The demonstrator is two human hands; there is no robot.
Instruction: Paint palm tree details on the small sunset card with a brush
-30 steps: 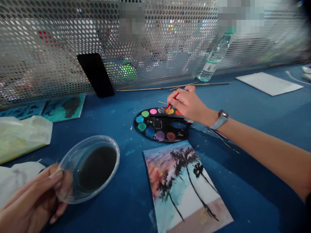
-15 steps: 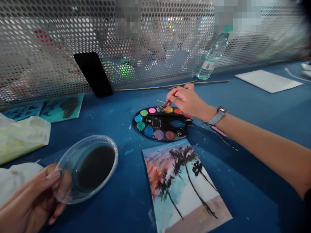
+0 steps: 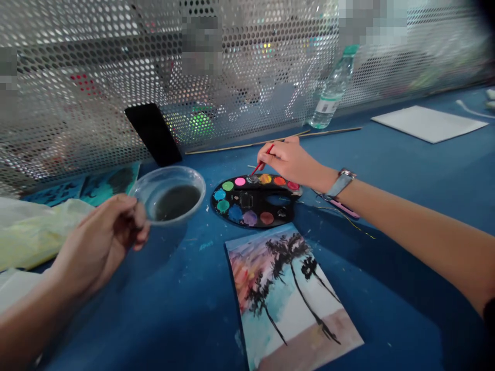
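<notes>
My left hand (image 3: 110, 239) pinches the near left rim of a clear plastic bowl (image 3: 174, 175) holding dark, murky water (image 3: 178, 202). The bowl hangs above the blue table with a shadow under it. My right hand (image 3: 284, 161), with a watch on its wrist, grips a thin red paintbrush (image 3: 263, 161). The brush's tip meets a dark well along the far edge of a black oval palette (image 3: 263, 194) with several coloured paints. Below the palette lies a painting (image 3: 294, 299) of dark palm trees against a pink and blue sky.
A dark phone (image 3: 154, 135) leans on the perforated metal screen (image 3: 240, 67). Farther right, a water bottle (image 3: 332, 95) tilts against it. Thin sticks (image 3: 232, 149) lie along its base. At right is a white board (image 3: 429, 123); at left, a crumpled plastic bag (image 3: 34, 226) and teal paintings (image 3: 112, 181).
My left hand has carried the bowl forward and slightly right, closer to the palette, and the bowl is more level. My right hand keeps the brush at the same dark well.
</notes>
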